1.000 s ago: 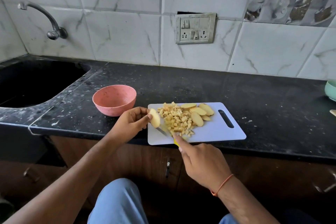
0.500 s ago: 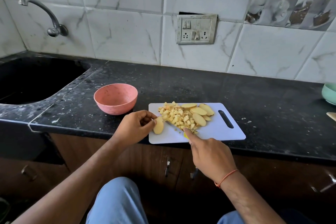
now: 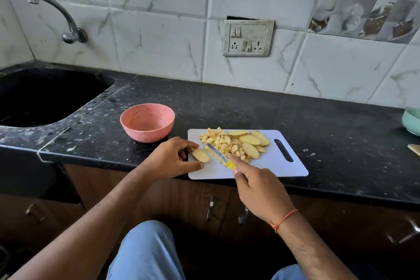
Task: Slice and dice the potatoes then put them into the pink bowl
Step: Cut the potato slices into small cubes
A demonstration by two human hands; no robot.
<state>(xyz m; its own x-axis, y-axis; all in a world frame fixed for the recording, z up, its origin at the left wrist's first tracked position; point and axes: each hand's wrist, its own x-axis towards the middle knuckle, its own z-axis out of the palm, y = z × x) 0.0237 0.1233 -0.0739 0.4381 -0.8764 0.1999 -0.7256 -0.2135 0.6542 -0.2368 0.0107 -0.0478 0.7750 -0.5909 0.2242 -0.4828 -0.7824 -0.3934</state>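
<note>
One slice (image 3: 200, 155) lies flat at the board's (image 3: 272, 166) left edge, long axis across, pinched by the left hand (image 3: 172, 159), while the right hand (image 3: 261, 186) grips the knife (image 3: 219, 154) just right of it.

soft, even daylight fills the head view, bright on the marble wall tiles (image 3: 159, 36) and dimmer toward the sink basin (image 3: 45, 98), which sinks into near black. the polished black surface (image 3: 250, 107) carries a faint pale sheen under the wall and only weak shadows beside the pink bowl (image 3: 147, 124) and cutting board (image 3: 284, 166). wide-angle distortion bows the tile lines and surface edge near the frame borders, and the knees at the bottom look slightly soft.
</note>
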